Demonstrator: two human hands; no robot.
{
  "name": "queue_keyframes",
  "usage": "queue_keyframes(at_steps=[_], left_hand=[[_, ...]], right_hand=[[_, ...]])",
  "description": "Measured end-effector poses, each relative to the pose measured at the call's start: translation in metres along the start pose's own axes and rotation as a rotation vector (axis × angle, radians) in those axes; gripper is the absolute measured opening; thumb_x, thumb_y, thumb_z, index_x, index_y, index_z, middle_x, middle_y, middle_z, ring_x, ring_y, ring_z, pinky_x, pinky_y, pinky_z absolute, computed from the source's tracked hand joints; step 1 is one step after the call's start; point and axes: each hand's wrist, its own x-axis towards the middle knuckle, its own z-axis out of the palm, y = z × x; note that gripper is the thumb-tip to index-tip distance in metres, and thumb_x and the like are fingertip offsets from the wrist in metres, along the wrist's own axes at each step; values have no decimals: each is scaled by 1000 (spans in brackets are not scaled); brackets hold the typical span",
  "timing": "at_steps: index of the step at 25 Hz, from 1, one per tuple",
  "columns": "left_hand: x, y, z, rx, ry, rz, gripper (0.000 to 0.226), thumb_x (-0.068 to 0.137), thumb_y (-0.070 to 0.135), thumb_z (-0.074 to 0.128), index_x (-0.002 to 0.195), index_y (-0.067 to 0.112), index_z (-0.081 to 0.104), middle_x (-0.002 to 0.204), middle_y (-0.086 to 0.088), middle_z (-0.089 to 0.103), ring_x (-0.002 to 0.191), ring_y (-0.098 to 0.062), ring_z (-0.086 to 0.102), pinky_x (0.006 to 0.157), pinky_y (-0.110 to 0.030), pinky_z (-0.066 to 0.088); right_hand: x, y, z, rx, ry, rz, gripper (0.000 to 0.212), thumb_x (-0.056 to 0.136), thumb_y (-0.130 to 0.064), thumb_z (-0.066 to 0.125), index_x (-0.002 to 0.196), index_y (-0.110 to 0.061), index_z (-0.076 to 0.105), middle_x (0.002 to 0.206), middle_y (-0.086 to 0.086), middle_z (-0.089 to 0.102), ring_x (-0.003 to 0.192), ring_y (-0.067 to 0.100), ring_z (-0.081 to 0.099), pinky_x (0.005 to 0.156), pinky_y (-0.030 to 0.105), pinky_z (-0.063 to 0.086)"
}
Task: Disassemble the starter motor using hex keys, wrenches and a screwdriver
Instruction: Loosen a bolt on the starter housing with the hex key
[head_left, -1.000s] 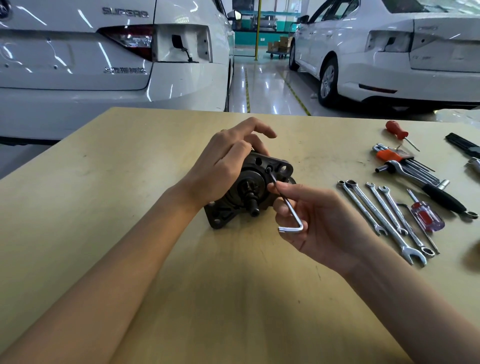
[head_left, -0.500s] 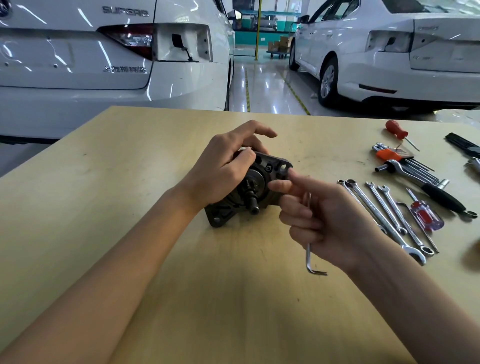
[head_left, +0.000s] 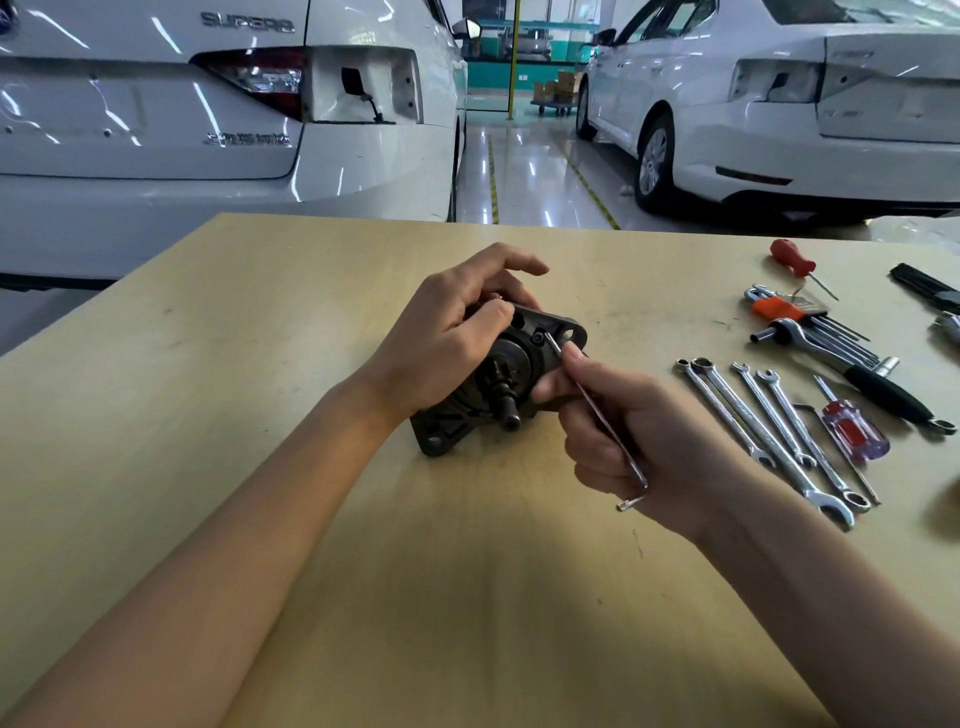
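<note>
Now our right hand (head_left: 639, 441) pinches the hex key (head_left: 597, 415), its tip at a bolt on the starter motor (head_left: 498, 384), which our left hand (head_left: 447, 348) clasps mid-worktop (head_left: 260, 364). Wrenches (head_left: 769, 426) and screwdrivers (head_left: 847, 431) lie toward the right edge; white cars (head_left: 208, 130) stand beyond the far edge.

The left hand (head_left: 447, 343) is curling over the top of the starter motor (head_left: 498, 379), thumb pressing its near face, index finger lifting clear. Just right of the motor, the right hand (head_left: 639, 441) is pinching a hex key (head_left: 597, 410), its tip pointing at the motor's flange
</note>
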Motion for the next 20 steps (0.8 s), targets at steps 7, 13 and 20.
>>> queue_keyframes(at_steps=[7, 13, 20], left_hand=[[0, -1, 0, -46, 19, -25, 38, 91, 14, 33, 117, 15, 59, 91, -4, 66, 87, -20, 64, 80, -36, 52], [1, 0, -1, -53, 18, -30, 39, 89, 16, 32, 117, 16, 60, 92, -5, 66, 86, -21, 64, 80, -39, 52], [1, 0, -1, -52, 20, -36, 40, 88, 15, 31, 116, 14, 60, 91, -6, 66, 88, -24, 63, 81, -42, 52]], right_hand=[[1, -2, -1, 147, -108, 53, 33, 89, -36, 46, 91, -8, 64, 39, -4, 32, 27, 4, 26, 27, 13, 25], [3, -2, 1, 151, -80, 45, 31, 89, -38, 47, 80, -11, 62, 35, -3, 34, 26, 4, 23, 27, 13, 24], [2, -7, 2, 248, -72, 95, 24, 85, -36, 52, 82, -14, 59, 38, -6, 38, 27, 1, 29, 27, 12, 24]])
